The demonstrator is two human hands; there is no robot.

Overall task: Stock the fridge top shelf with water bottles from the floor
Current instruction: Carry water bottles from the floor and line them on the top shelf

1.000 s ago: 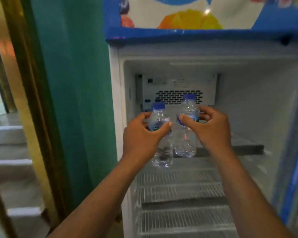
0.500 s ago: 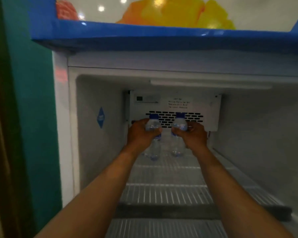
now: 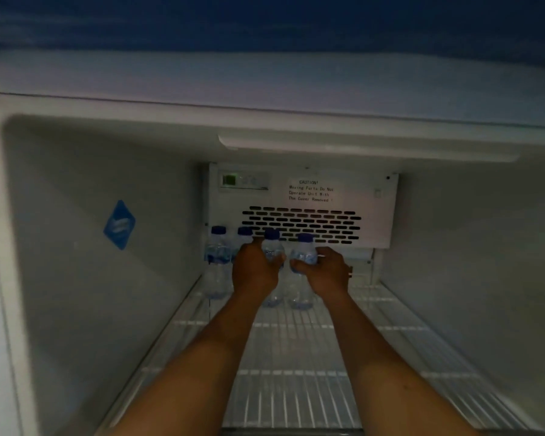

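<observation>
Head view: left hand [image 3: 255, 272] and right hand [image 3: 328, 272] each grip a water bottle [image 3: 272, 247] (blue-capped) at the wire shelf's [image 3: 296, 388] back-left corner, beside two standing bottles [image 3: 217, 262].

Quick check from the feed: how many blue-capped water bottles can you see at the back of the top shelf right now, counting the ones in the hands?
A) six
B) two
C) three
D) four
D: two water bottles stand free at the back left, one by the wall and a second beside it, while the left hand grips a third and the right hand grips a fourth.
</observation>
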